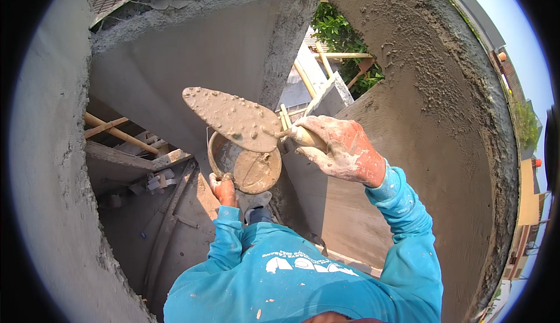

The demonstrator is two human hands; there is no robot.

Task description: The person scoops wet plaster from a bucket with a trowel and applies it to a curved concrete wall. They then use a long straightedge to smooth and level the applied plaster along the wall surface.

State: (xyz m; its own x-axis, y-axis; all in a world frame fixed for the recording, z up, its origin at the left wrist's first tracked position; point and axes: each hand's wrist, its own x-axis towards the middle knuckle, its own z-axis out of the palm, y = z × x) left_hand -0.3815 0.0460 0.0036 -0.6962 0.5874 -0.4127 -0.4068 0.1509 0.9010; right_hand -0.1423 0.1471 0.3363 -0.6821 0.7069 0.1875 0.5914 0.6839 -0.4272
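Observation:
My right hand (344, 151) is closed round the handle of a trowel (233, 117). Its broad leaf-shaped blade points left and is coated with lumpy grey-brown mortar. Below the blade is a bucket (214, 154), partly hidden by it, with wet mortar (256, 171) inside. My left hand (224, 190) grips the bucket at its near left rim, fingers curled over the edge. Dried mortar smears cover my right hand. On the right stands a wall (431, 89) with wet, rough mortar along its upper part and a smoother face below.
A grey wall (49, 165) rises close on the left, and a plastered slab (192, 60) spans ahead. Bamboo poles (119, 133) cross the gap at left. Far below, a pipe (166, 229) and rubble (160, 181) lie on the floor. Green leaves (338, 28) show through an opening.

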